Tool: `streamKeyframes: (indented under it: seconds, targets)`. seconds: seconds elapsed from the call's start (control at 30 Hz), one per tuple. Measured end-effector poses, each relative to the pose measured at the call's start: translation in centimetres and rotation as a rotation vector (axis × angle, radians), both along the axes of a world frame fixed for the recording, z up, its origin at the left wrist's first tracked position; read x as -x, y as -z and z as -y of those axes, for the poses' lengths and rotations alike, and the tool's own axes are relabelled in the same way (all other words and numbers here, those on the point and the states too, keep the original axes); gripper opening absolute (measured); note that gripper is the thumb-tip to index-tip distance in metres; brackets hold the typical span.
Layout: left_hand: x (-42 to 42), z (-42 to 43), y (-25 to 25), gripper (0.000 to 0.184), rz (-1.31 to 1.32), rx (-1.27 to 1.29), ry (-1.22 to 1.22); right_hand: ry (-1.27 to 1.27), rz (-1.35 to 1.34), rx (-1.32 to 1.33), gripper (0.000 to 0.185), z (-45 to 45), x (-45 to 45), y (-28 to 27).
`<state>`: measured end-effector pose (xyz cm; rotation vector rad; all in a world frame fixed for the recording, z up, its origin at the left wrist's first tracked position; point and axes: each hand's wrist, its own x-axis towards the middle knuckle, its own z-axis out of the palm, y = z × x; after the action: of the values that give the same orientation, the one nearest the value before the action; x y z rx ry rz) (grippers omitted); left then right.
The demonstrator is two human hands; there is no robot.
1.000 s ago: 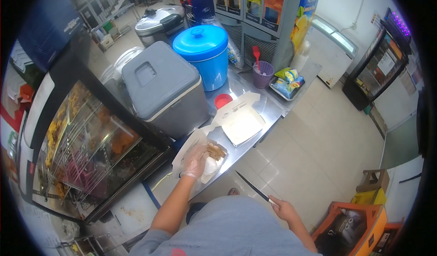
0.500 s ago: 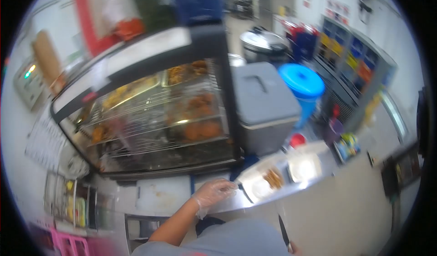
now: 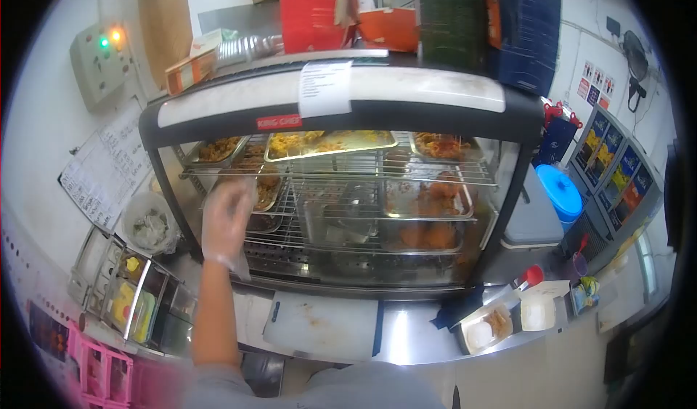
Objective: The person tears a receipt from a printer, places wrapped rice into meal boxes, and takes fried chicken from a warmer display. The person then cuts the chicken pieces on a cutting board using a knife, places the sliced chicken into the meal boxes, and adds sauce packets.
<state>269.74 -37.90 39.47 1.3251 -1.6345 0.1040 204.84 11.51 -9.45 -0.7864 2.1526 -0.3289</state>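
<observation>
My left hand [image 3: 228, 224], in a clear plastic glove, is raised at the left side of the glass food warmer [image 3: 406, 289]. Its fingers look loosely apart and slightly blurred, with nothing visible in them. Behind them sits a metal tray of food [image 3: 267, 191] on a wire rack; whether I touch it I cannot tell. Higher up are a tray of yellow food [image 3: 330, 144] and a tray of browned pieces [image 3: 444, 147]. Lower right lies a tray with fried pieces [image 3: 428, 200]. My right hand is out of view; a dark blade tip [image 3: 456, 397] shows at the bottom edge.
A stained white cutting board [image 3: 323, 325] lies before the warmer. Right of it are an open takeaway box [image 3: 485, 330] with rice and brown food, and another white box [image 3: 538, 312]. A grey cooler [image 3: 534, 209] and a blue-lidded bucket [image 3: 559, 191] stand right. A bagged container [image 3: 149, 220] is left.
My left hand has moved from beside the takeaway box up and left to the front of the food warmer. The view has swung left, and my right hand has left the frame.
</observation>
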Motion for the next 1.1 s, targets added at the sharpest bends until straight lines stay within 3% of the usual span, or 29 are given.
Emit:
streamKeyframes:
  seconds: [0.07,0.13,0.2,0.47,0.53,0.6,0.67,0.87,1.0,1.1]
  targets:
    - [-0.7,3.3,-3.0,0.030,0.082,-0.094,0.053,0.003,0.002,0.003,0.053,-0.4,-1.2,0.9]
    - [-2.3,8.7,-3.6,0.043,0.359,0.026,0.125,0.015,0.008,0.017,0.053,-0.7,-2.7,1.9]
    - [-1.8,13.2,-4.6,0.053,0.478,-0.197,0.108,0.031,0.018,0.033,0.054,-1.0,-4.2,2.7]
    - [2.4,27.8,-5.9,0.052,0.953,-0.360,0.073,0.136,0.079,0.110,0.052,-3.6,-13.1,1.1]
    - [3.3,29.7,-5.2,0.052,1.042,-0.360,0.050,-0.260,-0.845,0.119,0.052,-5.7,-18.9,1.7]
    - [3.9,31.0,-4.7,0.052,1.115,-0.338,0.029,0.076,-0.164,-0.169,0.051,-5.9,-18.3,0.9]
    - [4.4,31.8,-4.0,0.051,1.194,-0.289,0.009,0.140,-0.115,-0.135,0.052,-6.6,-19.8,1.0]
    - [3.7,31.3,-3.0,0.051,1.342,-0.042,-0.044,-0.008,-0.209,0.152,0.053,-13.4,-21.2,10.0]
    - [2.4,29.2,-2.0,0.051,1.366,0.212,-0.089,0.070,-0.055,-0.057,0.052,-10.8,-21.7,7.7]
    - [1.1,27.0,-1.2,0.050,1.276,0.293,-0.083,0.099,-0.038,-0.037,0.050,-9.5,-20.6,7.4]
